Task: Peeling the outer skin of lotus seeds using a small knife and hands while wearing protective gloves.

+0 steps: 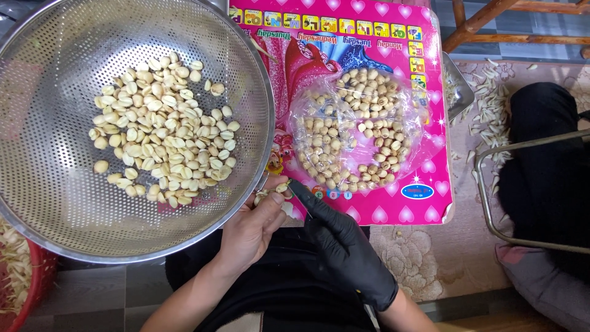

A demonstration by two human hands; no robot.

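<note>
My bare left hand (251, 227) pinches a pale lotus seed (281, 187) between thumb and fingers, just below the rim of a large metal colander (43, 184). My right hand (344, 249), in a black glove, holds a thin tool (300, 195) whose tip touches that seed. The colander holds a heap of split, cream-coloured seeds (161, 132). To the right, a clear plastic bag of whole seeds (353, 129) lies on a pink board (424, 135).
A red basket of peelings (18, 276) shows at the bottom left. Seed husks (488, 110) litter the patterned mat at the right, beside a metal tray edge (460, 86), a metal chair frame (491, 203) and another person's dark-clothed leg (547, 160).
</note>
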